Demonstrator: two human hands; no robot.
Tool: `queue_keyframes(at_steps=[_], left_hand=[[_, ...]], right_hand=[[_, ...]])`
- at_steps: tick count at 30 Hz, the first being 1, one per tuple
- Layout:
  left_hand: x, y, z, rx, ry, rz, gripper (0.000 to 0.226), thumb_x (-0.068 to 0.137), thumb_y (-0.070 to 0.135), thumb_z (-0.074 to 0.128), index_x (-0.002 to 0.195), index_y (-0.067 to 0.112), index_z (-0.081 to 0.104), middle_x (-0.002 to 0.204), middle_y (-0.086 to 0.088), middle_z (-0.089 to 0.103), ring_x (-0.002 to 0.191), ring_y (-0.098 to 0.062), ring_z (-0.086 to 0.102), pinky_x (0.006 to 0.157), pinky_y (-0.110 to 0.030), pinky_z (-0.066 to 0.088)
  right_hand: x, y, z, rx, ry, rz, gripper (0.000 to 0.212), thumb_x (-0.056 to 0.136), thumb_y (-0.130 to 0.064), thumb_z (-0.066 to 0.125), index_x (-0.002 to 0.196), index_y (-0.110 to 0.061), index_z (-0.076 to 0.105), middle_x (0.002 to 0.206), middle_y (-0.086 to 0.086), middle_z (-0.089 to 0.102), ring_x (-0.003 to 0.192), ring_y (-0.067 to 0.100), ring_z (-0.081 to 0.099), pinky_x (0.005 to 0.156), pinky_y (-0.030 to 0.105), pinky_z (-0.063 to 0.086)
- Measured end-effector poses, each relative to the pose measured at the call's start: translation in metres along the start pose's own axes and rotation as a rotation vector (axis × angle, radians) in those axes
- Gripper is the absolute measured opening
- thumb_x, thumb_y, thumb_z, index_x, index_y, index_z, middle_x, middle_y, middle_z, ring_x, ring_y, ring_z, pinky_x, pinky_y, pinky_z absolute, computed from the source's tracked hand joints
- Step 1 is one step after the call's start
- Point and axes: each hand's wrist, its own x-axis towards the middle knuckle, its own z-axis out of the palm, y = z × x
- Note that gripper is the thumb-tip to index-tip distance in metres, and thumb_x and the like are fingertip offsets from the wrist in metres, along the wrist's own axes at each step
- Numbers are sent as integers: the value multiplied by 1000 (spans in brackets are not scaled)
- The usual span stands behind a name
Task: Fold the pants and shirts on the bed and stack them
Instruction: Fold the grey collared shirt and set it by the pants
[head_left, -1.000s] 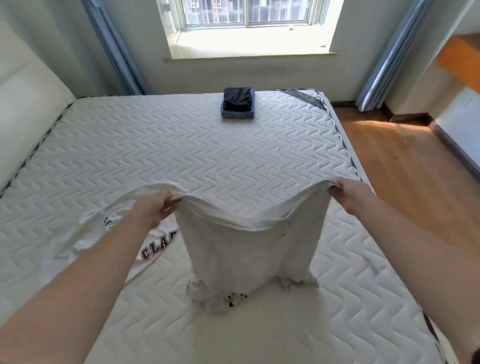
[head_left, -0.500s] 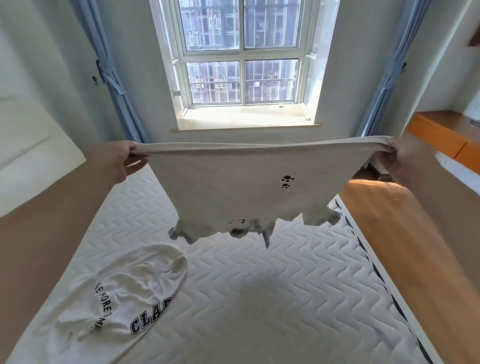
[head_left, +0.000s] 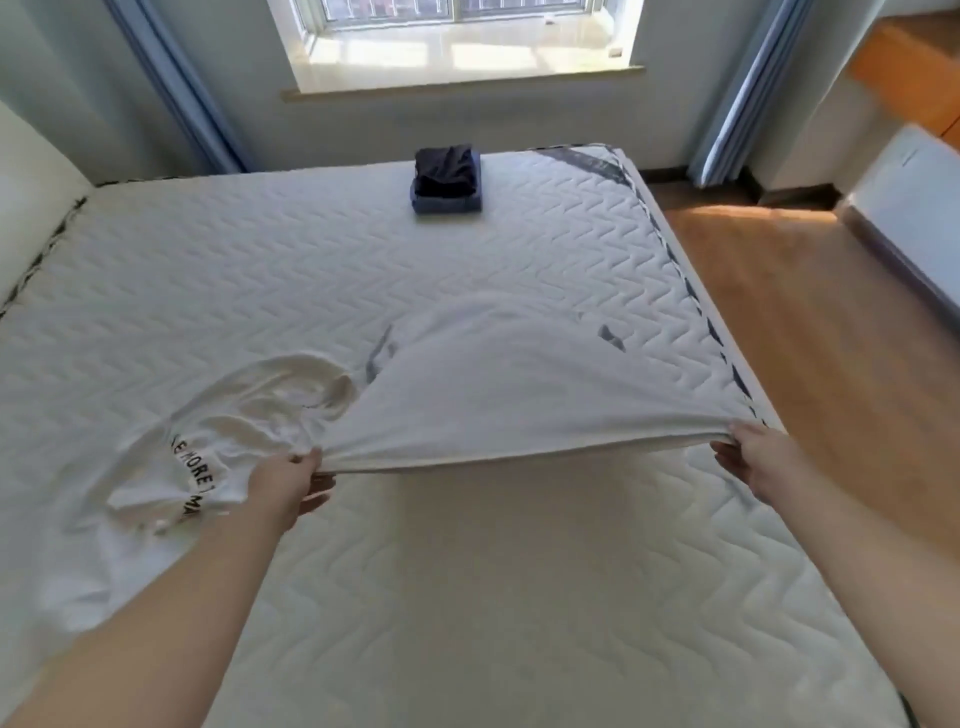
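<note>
You've brought the white shirt (head_left: 519, 384) down from window height; its far part now lies on the bed (head_left: 311, 260). Your left hand (head_left: 283, 483) and right hand (head_left: 753, 457) each pinch a near corner. 2 folded dark garments (head_left: 448, 179) sit stacked far off.

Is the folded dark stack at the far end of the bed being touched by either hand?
No: both the left hand and right hand grip the white shirt, far from the dark stack.

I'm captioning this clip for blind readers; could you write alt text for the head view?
Left hand and right hand hold a plain white shirt by its near edge over a white quilted mattress; a folded dark clothes stack sits beyond.
</note>
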Motion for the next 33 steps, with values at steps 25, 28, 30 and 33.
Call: queue_keyframes(at_steps=[25,28,30,33], left_hand=[[-38,-429,-76,629,0,-351,19,93,25,67,98,7,67,90,-16,70,81,-29,59,81,-44,50],[-41,-439,-77,686,17,-323,22,92,23,69,103,3,67,95,-18,71,91,-36,64,87,-48,51],[-47,-443,-76,733,14,-307,22,93,22,67,103,3,67,99,-20,71,96,-39,64,89,-48,50],[-57,-442,-72,813,1,-281,25,94,24,66,103,1,67,99,-21,70,92,-36,62,82,-40,48]], right_hand=[[-46,380,-150,-1135,-13,256,39,92,-29,67,116,2,67,118,23,66,114,39,58,92,37,42],[-50,388,-156,-1147,5,262,38,93,-29,66,118,0,66,119,22,66,112,38,58,91,36,43],[-53,391,-158,-1154,17,266,39,94,-31,65,119,-2,65,118,21,66,111,38,59,86,34,42],[-58,391,-158,-1173,31,283,35,95,-34,62,116,-7,67,114,19,67,109,37,59,82,34,42]])
